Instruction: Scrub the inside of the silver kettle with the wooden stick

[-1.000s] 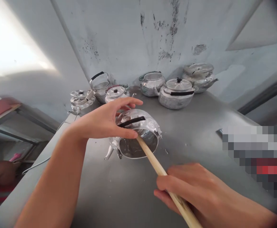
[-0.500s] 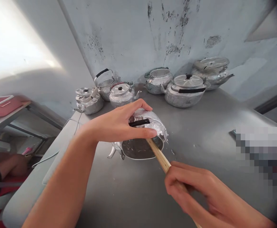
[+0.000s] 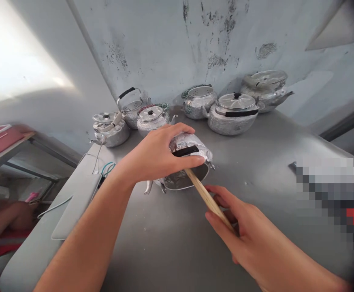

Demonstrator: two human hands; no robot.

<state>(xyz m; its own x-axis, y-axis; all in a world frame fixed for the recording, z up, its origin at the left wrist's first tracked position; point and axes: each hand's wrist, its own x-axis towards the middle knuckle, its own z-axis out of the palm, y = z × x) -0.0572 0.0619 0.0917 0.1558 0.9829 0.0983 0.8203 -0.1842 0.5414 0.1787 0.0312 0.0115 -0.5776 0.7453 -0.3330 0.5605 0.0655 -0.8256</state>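
A dented silver metal kettle (image 3: 192,142) lies tipped on the grey table, its open mouth facing me and its spout pointing to the left. My left hand (image 3: 161,156) grips it from above, thumb and fingers apart around the body, next to its black handle grip. With my right hand (image 3: 237,231) I hold a pale wooden stick (image 3: 205,196), fingers closed around its lower part. The stick's far end reaches to the kettle's mouth under my left thumb, and its tip is hidden there.
Several more silver kettles (image 3: 233,119) stand along the back wall. A flat grey device (image 3: 73,219) with cables lies at the left edge. A red box (image 3: 3,138) sits on a side shelf. A person's leg (image 3: 9,219) shows at lower left. A blurred-out object (image 3: 331,190) lies at right.
My right hand has shifted its hold on the wooden stick, its fingers now looser and more apart. My left hand and the kettle have moved slightly up and right in view.
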